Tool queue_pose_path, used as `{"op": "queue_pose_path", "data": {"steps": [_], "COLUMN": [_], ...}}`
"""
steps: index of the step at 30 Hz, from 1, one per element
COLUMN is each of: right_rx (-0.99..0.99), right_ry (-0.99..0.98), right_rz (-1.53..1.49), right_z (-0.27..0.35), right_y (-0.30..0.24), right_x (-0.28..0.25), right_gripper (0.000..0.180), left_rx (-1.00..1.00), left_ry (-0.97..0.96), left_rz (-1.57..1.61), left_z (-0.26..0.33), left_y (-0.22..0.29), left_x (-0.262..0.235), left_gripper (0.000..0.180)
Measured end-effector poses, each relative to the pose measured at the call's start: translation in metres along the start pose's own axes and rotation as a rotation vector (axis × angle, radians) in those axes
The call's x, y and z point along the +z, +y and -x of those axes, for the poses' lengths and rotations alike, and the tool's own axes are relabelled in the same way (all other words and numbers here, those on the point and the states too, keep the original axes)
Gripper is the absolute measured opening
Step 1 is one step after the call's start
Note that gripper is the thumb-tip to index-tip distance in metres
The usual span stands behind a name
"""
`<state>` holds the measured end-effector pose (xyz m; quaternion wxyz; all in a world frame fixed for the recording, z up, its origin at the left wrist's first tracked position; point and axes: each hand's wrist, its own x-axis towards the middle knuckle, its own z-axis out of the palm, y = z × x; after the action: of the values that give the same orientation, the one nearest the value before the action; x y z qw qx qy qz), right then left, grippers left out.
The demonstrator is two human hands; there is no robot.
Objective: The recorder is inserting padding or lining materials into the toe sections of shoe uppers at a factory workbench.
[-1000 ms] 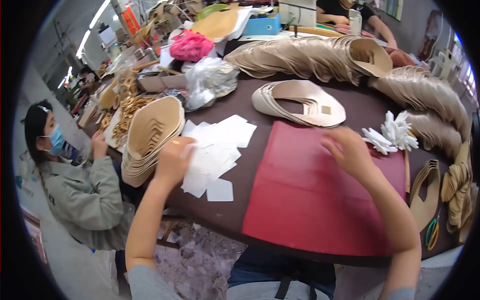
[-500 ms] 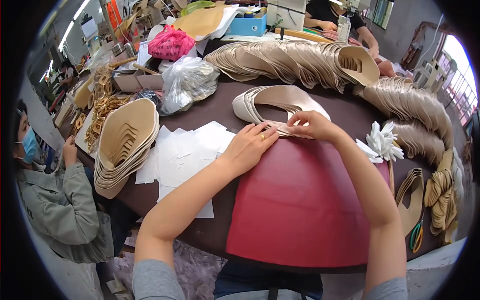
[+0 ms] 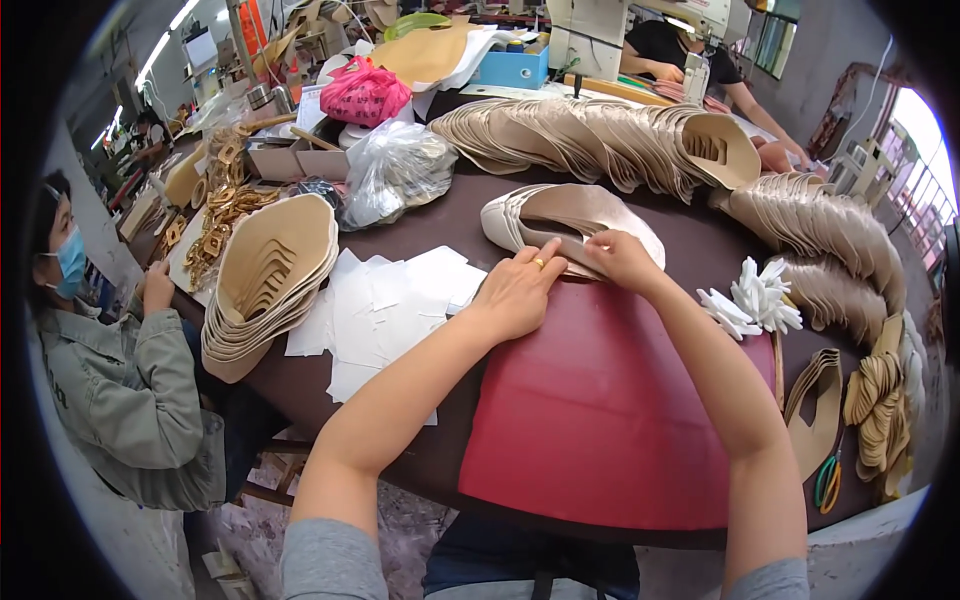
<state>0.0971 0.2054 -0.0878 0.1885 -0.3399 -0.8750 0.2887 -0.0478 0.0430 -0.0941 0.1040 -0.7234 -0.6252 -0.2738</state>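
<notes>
My left hand [image 3: 517,290] and my right hand [image 3: 618,259] meet at the near edge of a small fanned stack of beige shoe-upper pieces [image 3: 570,212]. Both hands pinch the front edge of that stack, fingers curled on it. The stack lies on the dark table just beyond a large dark red mat [image 3: 610,420], over which both forearms reach. White paper squares [image 3: 385,300] are spread left of my left hand.
A bowl-like stack of tan cut-outs [image 3: 268,275] stands at the left edge. A long row of beige pieces [image 3: 600,140] curves along the back and right. White small parts [image 3: 755,300], a plastic bag [image 3: 395,170], green scissors [image 3: 826,482]. A masked person [image 3: 110,370] sits at left.
My left hand left the tan stack at the left and my right hand left the red mat's far corner. Both moved in to the beige stack and now grip its near edge.
</notes>
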Motion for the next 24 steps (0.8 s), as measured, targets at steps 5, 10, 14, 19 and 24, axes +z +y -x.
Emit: {"op": "queue_pose_path", "data": {"steps": [5,10,14,19,24], "right_rx": [-0.293,-0.201,-0.511,-0.714,-0.640], "right_ry": [0.686,-0.266,-0.517,-0.461,-0.610], "right_rz": [0.134,-0.020,0.307,0.013,0.192], "right_z": [-0.004,0.045,0.061,0.021,-0.042], "right_y": [-0.054,-0.126,-0.109,-0.145,-0.168], "right_x": [-0.101,-0.142,-0.053,0.064,0.127], "right_gripper": [0.026,0.019,0.024,0.029,0.040], "left_rx": [-0.101,-0.398,-0.625,-0.618,-0.515], "left_ry": [-0.169,-0.142,-0.279,-0.340,-0.269], "left_rz": [0.175,1.211,0.417,0.232,0.246], "left_z": [0.011,0.022,0.100,0.149,0.152], "left_y": [-0.003,-0.076,-0.093,-0.077,-0.103], "left_x": [0.002,-0.088,-0.134,-0.130,-0.113], "left_gripper": [0.024,0.028,0.029,0.037,0.041]}}
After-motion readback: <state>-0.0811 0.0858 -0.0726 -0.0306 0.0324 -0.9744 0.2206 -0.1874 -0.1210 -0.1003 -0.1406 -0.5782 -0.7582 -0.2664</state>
